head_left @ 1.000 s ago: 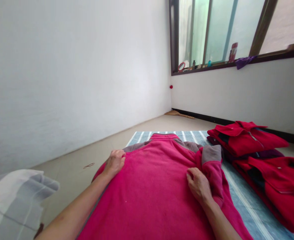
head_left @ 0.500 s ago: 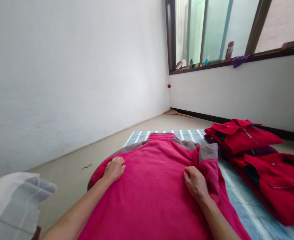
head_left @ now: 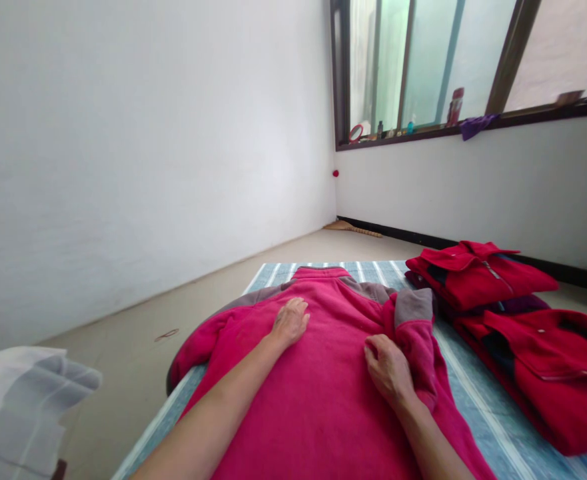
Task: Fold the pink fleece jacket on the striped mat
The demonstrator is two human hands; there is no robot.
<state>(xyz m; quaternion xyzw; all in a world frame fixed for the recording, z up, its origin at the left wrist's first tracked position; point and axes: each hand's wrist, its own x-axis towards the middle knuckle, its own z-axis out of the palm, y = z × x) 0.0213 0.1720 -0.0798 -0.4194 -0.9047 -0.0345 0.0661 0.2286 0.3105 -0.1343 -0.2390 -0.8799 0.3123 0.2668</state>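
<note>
Holding nothing, the left hand (head_left: 291, 321) lies over the pink jacket (head_left: 318, 400); the right hand (head_left: 389, 367) curls there, grip impossible to tell.

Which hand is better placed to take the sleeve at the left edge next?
Likely the left hand: it is over the back of the pink jacket, nearer that outstretched sleeve. The right hand is across the back, beside the folded-in sleeve.
</note>
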